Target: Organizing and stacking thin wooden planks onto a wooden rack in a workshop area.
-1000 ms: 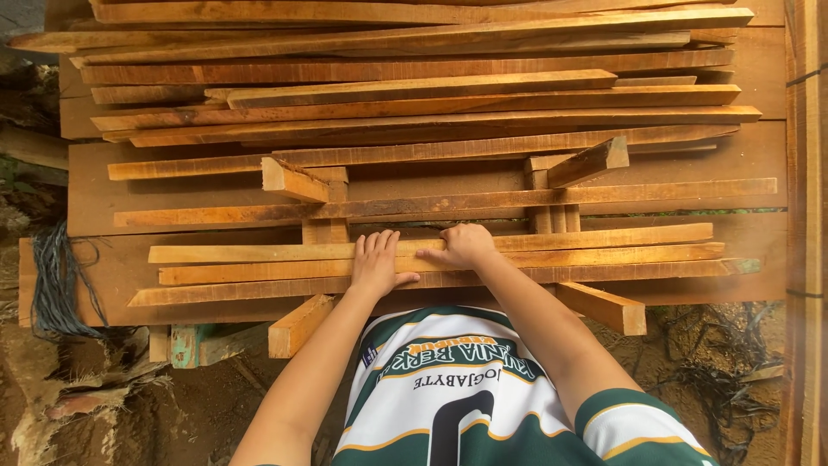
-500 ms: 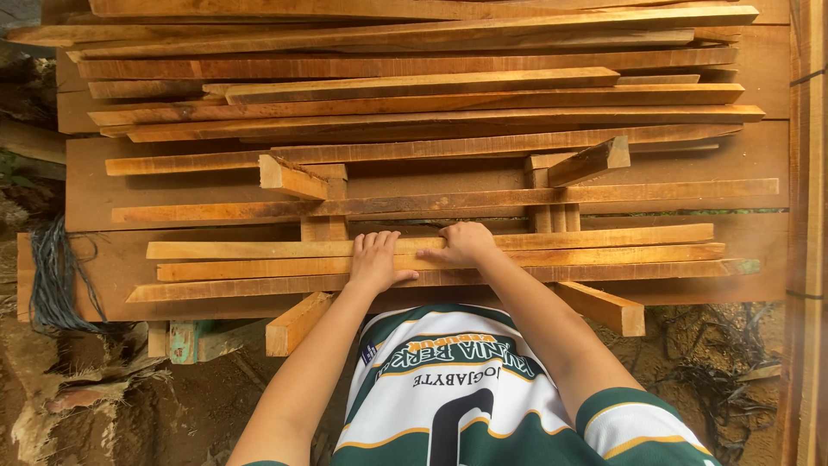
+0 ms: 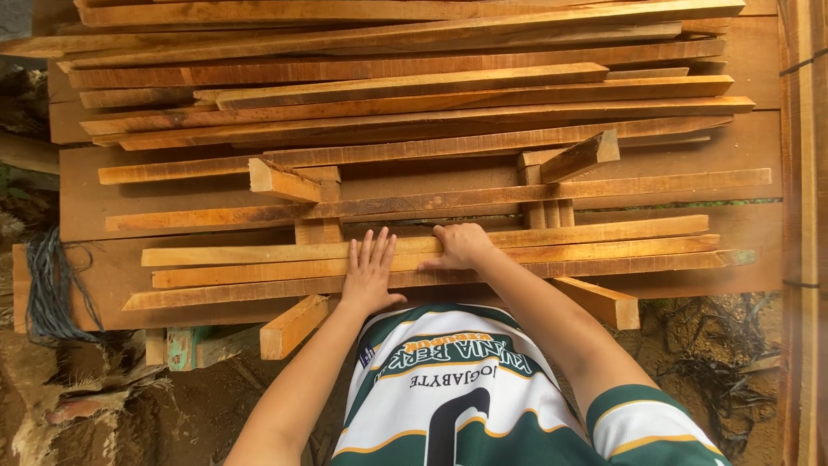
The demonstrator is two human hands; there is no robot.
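Three long wooden slats [image 3: 259, 276] lie side by side along the near edge of a rough plank platform [image 3: 95, 198], and both hands of a person in a green-and-white jersey [image 3: 448, 388] rest on them. At the platform's left edge a bundle of dark cord [image 3: 43, 285] hangs toward the dirt. Further right, a short wooden block [image 3: 293, 325] juts out from under the near edge. The left hand [image 3: 369, 274] lies flat and open, fingers spread across the middle and nearest slats, gripping nothing. Just beside it, the right hand [image 3: 461, 246] is curled over the far edge of the farthest of the three slats, fingers bent on the wood; whether it truly clamps the slat cannot be told. Behind the hands, a single slat [image 3: 604, 187] spans two short cross blocks, and a deep stack of slats [image 3: 414, 78] fills the far side of the platform. By the look of it, the near row is only begun: three slats are laid down, not yet squared at their ends, and the large stack sits untouched. A second wooden block [image 3: 599, 302] sticks out at the right.
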